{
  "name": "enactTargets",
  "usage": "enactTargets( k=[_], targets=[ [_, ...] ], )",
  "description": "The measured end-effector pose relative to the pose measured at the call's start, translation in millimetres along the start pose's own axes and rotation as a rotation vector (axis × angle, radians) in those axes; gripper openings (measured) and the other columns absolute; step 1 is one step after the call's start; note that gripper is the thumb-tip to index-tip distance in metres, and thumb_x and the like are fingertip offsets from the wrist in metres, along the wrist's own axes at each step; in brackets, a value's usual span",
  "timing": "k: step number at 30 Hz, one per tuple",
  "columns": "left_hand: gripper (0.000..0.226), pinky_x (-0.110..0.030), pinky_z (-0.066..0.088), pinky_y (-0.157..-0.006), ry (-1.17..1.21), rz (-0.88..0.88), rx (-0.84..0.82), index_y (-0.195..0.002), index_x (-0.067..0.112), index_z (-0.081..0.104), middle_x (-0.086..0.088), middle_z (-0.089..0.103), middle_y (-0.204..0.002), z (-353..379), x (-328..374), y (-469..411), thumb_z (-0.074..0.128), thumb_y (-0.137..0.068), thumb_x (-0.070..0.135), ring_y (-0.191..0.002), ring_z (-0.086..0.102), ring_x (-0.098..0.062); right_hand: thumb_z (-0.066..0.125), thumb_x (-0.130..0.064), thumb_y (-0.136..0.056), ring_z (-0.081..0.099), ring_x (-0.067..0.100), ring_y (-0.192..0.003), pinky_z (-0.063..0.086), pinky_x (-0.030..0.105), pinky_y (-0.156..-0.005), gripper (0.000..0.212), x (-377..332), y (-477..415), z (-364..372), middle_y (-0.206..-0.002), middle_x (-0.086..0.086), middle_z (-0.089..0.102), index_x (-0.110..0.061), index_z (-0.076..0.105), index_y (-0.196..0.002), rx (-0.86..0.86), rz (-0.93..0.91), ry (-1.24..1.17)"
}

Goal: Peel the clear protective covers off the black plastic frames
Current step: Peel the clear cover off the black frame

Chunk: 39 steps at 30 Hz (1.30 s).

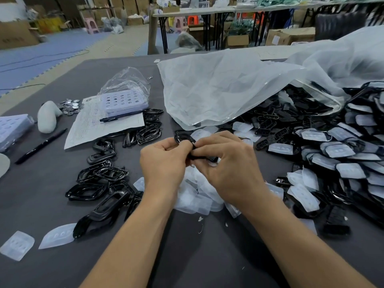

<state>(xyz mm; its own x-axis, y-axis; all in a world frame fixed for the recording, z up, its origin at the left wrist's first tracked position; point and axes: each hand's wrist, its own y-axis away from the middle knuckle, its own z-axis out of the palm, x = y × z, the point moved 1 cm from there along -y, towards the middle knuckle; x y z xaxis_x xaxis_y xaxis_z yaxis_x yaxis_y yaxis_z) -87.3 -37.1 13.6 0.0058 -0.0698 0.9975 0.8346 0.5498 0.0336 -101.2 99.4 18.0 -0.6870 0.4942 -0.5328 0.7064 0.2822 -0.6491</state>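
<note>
Both hands meet over the middle of the grey table [41,200]. My left hand [162,163] and my right hand [226,165] grip one black plastic frame [184,137] between their curled fingers; its upper end sticks out above the thumbs. Whether a clear cover is on it is hidden by my fingers. Beneath the hands lies a heap of peeled clear covers [197,196]. Bare black frames [104,183] are piled at the left. A large pile of covered frames [340,154] fills the right side.
A big clear plastic bag [218,90] spills frames at the back right. A paper sheet [91,123], two pens, a lilac tray [124,101] in a bag, small metal discs [69,106] and a white lump [47,116] lie at the left. Two loose covers [17,245] sit near the front left.
</note>
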Motion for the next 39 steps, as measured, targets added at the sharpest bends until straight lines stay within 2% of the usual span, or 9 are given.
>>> enactTargets(
  k=[3, 6, 11, 16, 21, 27, 31, 34, 39],
  targets=[
    [0.026, -0.026, 0.056, -0.05, 0.052, -0.064, 0.085, -0.058, 0.016, 0.078, -0.008, 0.074, -0.063, -5.8, 2.0, -9.5, 0.074, -0.078, -0.001, -0.051, 0.067, -0.018, 0.08, -0.015, -0.084, 0.064, 0.007, -0.096, 0.05, 0.024, -0.091, 0.012, 3.4, -1.5, -4.5, -0.097, -0.01, 0.074, -0.024, 0.083, -0.091, -0.015, 0.207, -0.024],
    [0.039, -0.023, 0.054, -0.046, 0.087, -0.072, 0.107, -0.049, 0.015, 0.073, -0.005, 0.071, -0.058, -12.5, 1.9, -16.9, 0.072, -0.081, -0.008, -0.046, 0.064, -0.012, 0.067, -0.021, -0.09, 0.057, 0.01, -0.073, 0.05, 0.029, -0.076, 0.019, 11.2, -6.1, -11.8, -0.095, -0.005, 0.07, -0.034, 0.08, -0.085, -0.217, 0.442, 0.104],
    [0.026, -0.026, 0.058, -0.05, 0.056, -0.02, 0.091, -0.068, 0.01, 0.077, -0.007, 0.076, -0.066, -12.5, -1.4, -18.4, 0.068, -0.082, -0.01, -0.055, 0.071, -0.018, 0.069, -0.037, -0.084, 0.065, 0.011, -0.078, 0.054, 0.03, -0.071, 0.014, 7.0, -5.6, -23.9, -0.068, -0.013, 0.069, -0.03, 0.075, -0.073, -0.41, 0.445, 0.279],
    [0.031, -0.029, 0.06, -0.055, 0.068, 0.016, 0.088, -0.083, 0.016, 0.077, -0.007, 0.077, -0.069, -7.5, -4.1, -18.9, 0.062, -0.086, -0.011, -0.067, 0.077, -0.023, 0.081, -0.05, -0.071, 0.065, 0.006, -0.074, 0.047, 0.025, -0.061, 0.023, 7.5, -5.2, -27.4, -0.072, -0.015, 0.069, -0.031, 0.069, -0.074, -0.599, 0.47, 0.381],
    [0.033, -0.027, 0.058, -0.051, 0.036, -0.01, -0.055, -0.085, 0.015, 0.077, -0.005, 0.078, -0.073, -2.3, -3.9, -14.0, 0.058, -0.088, -0.012, -0.064, 0.076, -0.018, 0.074, -0.02, -0.083, 0.072, 0.013, -0.064, 0.061, 0.033, -0.068, 0.015, 8.1, -6.2, -22.6, -0.068, -0.007, 0.073, -0.027, 0.071, -0.07, -0.599, 0.519, 0.227],
    [0.035, -0.029, 0.059, -0.051, 0.03, -0.043, -0.171, -0.087, 0.017, 0.079, -0.02, 0.076, -0.087, 1.3, -2.9, -5.8, 0.055, -0.093, -0.008, -0.072, 0.073, -0.027, 0.085, -0.042, -0.069, 0.066, 0.007, -0.068, 0.059, 0.031, -0.066, 0.02, 5.0, -5.8, -24.6, -0.07, -0.01, 0.07, -0.028, 0.071, -0.073, -0.631, 0.5, 0.17],
    [0.03, -0.029, 0.061, -0.057, 0.078, -0.053, -0.173, -0.102, 0.015, 0.077, -0.023, 0.073, -0.088, -0.7, -2.7, -7.8, 0.056, -0.096, -0.006, -0.08, 0.068, -0.031, 0.084, -0.032, -0.069, 0.066, 0.009, -0.069, 0.06, 0.032, -0.067, 0.016, 2.9, -5.8, -25.9, -0.072, -0.009, 0.069, -0.027, 0.07, -0.074, -0.676, 0.471, 0.209],
    [0.025, -0.029, 0.062, -0.059, 0.068, -0.065, -0.166, -0.11, 0.014, 0.069, -0.039, 0.065, -0.105, -0.7, -4.2, -8.6, 0.057, -0.096, -0.004, -0.084, 0.067, -0.033, 0.078, -0.029, -0.077, 0.068, 0.003, -0.068, 0.057, 0.021, -0.065, 0.003, 7.6, -8.4, -30.2, -0.07, -0.012, 0.073, -0.029, 0.078, -0.075, -0.622, 0.49, 0.141],
    [0.017, -0.03, 0.061, -0.06, 0.035, -0.08, -0.153, -0.108, 0.008, 0.066, -0.038, 0.065, -0.105, -1.1, -5.3, -9.8, 0.059, -0.095, -0.001, -0.085, 0.072, -0.037, 0.071, -0.024, -0.084, 0.052, 0.0, -0.046, 0.042, 0.016, -0.049, 0.015, 14.5, -10.4, -34.9, -0.058, -0.011, 0.069, -0.029, 0.081, -0.073, -0.595, 0.588, -0.082]
  ],
)
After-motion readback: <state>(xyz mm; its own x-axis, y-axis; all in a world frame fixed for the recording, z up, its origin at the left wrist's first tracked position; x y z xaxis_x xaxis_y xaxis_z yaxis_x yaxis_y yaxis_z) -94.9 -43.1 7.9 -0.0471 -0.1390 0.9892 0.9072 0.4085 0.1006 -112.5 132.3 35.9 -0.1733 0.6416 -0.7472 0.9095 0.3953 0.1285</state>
